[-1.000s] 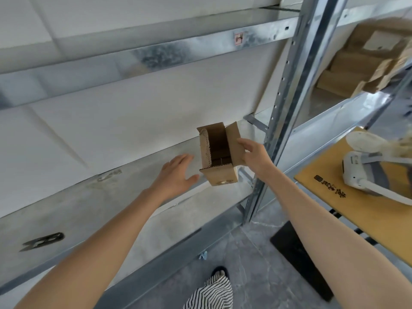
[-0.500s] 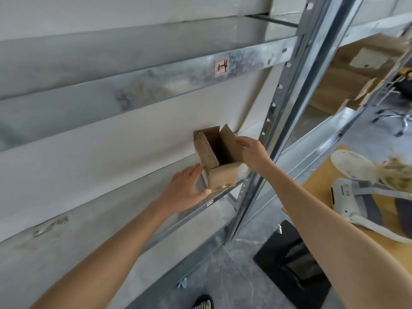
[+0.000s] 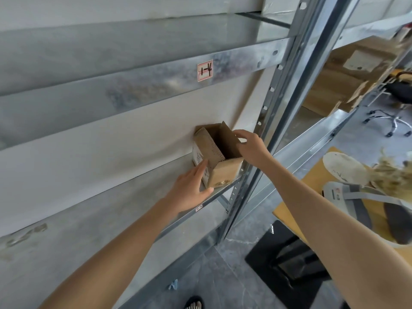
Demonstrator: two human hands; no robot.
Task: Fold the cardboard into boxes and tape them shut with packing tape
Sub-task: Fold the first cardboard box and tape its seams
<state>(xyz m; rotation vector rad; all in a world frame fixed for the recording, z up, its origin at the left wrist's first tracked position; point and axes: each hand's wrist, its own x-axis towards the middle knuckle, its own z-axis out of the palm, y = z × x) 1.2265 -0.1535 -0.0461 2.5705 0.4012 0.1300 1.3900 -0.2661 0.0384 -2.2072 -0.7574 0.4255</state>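
Observation:
A small brown cardboard box [image 3: 225, 172] stands on the metal shelf [image 3: 124, 204], its top flaps up and its inside open. My left hand [image 3: 191, 188] lies flat against the box's left side, fingers straight, thumb near its lower front corner. My right hand [image 3: 252, 146] is at the right top flap, fingers curled over its edge. No tape roll is in view.
A grey steel upright [image 3: 281, 112] stands just right of the box. Folded cardboard pieces [image 3: 347, 85] lie on the neighbouring shelf. A yellow table [image 3: 312, 190] at right holds a headset. A black mat [image 3: 287, 262] lies on the floor; an office chair base [image 3: 388, 121] is far right.
The box has come to rest on the shelf near the wall. My left hand has closed in and now presses its left side; my right hand has moved up to the top flap.

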